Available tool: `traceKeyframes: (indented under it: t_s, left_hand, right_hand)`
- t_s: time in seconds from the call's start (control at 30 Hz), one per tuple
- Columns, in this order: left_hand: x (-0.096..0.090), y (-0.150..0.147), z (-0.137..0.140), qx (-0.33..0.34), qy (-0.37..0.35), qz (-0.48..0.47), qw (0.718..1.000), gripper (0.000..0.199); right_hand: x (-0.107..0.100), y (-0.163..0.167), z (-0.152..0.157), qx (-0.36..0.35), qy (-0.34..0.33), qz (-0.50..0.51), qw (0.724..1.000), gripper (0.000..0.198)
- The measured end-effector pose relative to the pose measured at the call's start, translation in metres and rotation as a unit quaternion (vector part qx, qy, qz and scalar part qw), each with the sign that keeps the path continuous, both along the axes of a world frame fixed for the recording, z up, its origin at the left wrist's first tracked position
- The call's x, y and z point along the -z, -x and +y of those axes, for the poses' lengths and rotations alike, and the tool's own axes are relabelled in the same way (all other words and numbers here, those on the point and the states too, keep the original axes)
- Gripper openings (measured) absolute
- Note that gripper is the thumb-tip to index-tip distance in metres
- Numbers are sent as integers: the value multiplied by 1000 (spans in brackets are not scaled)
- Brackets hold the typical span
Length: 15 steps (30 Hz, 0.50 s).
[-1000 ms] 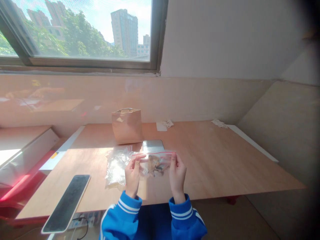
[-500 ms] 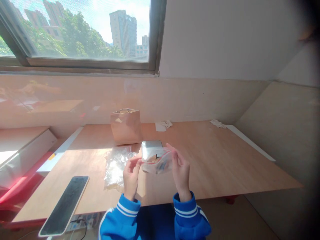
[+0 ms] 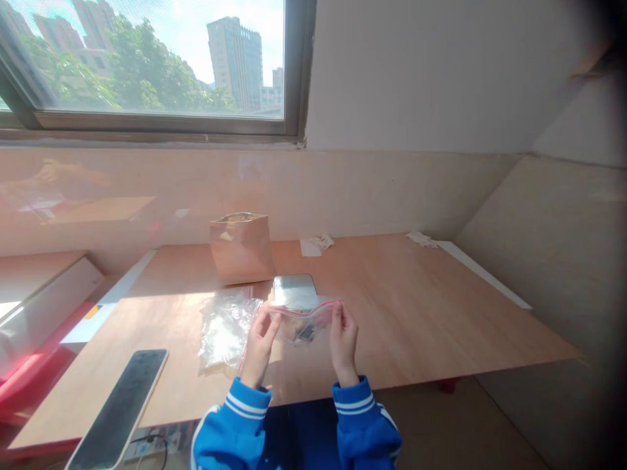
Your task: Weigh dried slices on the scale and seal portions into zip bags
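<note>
Nearest you, a dark phone (image 3: 117, 411) lies at the near left edge of the wooden table (image 3: 441, 313). Just above the near edge, your left hand (image 3: 258, 346) pinches the left end of a small zip bag (image 3: 304, 321) at its red seal strip, and your right hand (image 3: 343, 339) pinches the right end; the bag hangs between them with small dark pieces inside. Just left of your left hand lies a heap of clear bags (image 3: 223, 329). Beyond the held bag sits a small silver scale (image 3: 294, 291), and farther back a brown paper bag (image 3: 241, 248) stands upright.
</note>
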<state>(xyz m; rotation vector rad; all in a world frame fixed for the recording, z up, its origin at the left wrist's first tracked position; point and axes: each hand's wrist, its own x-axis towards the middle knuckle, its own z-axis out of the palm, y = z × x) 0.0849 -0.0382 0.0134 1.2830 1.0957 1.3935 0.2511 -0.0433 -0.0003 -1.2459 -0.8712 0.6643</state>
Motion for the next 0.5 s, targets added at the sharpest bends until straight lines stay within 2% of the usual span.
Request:
traceKeyframes:
  t_s: [0.13,0.33,0.43,0.5]
  left_hand:
    - [5,-6,1,-55,18,-4,998,33]
    - [30,-8,6,-137,78,-40,987,46]
    - [44,-9,6,-124,102,-38,986,51]
    - [49,-10,7,-107,79,-25,991,49]
  right_hand:
    - [14,4,6,-25,1,37,999,54]
    - [34,3,14,-5,37,48,998,57]
    - [47,-3,16,-30,49,31,998,58]
    - [54,-7,17,-54,42,0,998,56]
